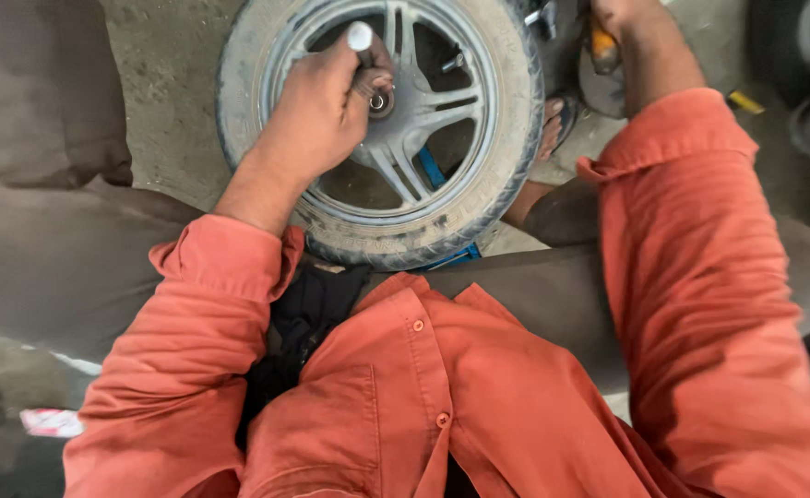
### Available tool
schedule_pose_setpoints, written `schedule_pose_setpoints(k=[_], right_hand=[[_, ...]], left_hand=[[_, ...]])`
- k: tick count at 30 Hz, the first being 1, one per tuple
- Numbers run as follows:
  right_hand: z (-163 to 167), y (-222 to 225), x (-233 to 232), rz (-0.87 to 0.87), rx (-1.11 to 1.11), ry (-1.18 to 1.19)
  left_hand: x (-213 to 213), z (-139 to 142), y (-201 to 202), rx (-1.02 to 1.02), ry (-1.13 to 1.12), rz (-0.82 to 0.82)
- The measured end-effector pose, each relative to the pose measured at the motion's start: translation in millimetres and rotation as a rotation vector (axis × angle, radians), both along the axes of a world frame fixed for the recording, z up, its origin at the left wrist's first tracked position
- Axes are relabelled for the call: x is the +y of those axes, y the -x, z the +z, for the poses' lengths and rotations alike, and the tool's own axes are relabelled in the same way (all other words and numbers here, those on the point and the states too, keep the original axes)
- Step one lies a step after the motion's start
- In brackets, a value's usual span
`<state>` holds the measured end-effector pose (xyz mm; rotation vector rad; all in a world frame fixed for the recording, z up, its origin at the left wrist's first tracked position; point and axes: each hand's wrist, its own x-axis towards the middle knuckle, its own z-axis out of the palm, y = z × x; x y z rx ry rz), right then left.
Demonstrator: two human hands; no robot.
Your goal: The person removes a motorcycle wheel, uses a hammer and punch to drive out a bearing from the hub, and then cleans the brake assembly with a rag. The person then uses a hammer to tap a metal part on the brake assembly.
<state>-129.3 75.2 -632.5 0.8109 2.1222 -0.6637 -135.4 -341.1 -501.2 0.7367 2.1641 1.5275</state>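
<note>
My knees hem the wheel (377, 129) on both sides; between its spokes (423, 101) gaps stay open, floor (170, 83) free beyond the rim.

tyre (506, 138): matt rubber, dusty, worn tread | wheel rim (405, 120): cast metal, dull grey sheen, smooth spokes | tool (362, 39): smooth pale metal end | shirt sleeve (700, 277): matt orange-red woven cloth | floor (165, 83): rough, gritty concrete

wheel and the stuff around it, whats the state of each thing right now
wheel: lying flat on the floor, tyre on the rim
metal rod: upright at the hub
left hand: closed around the metal rod
right hand: partly out of view, closed on an orange-handled tool
orange shirt: buttoned, cuffs rolled back
</note>
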Motion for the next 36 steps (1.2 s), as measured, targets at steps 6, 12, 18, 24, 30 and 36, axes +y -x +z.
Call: schedule_pose_setpoints(k=[6,12,18,24,30,36], right_hand=[[166,-20,-37,-0.29,0.022,0.406],[342,-97,-121,-0.016,0.654,0.678],[372,-82,-190,0.146,1.241,0.562],[348,-47,-234,0.238,0.546,0.231],[408,-27,-235,0.001,0.268,0.424],[428,-77,-223,0.066,0.915,0.474]], left_hand=[[3,-3,-1,-0.046,-0.027,0.035],[7,-14,-7,0.09,-0.082,0.088],[16,-10,-8,0.081,-0.053,0.073],[14,3,-5,-0.097,0.056,0.007],[17,-2,-8,0.048,0.05,-0.006],[17,-7,-13,0.057,0.047,0.024]])
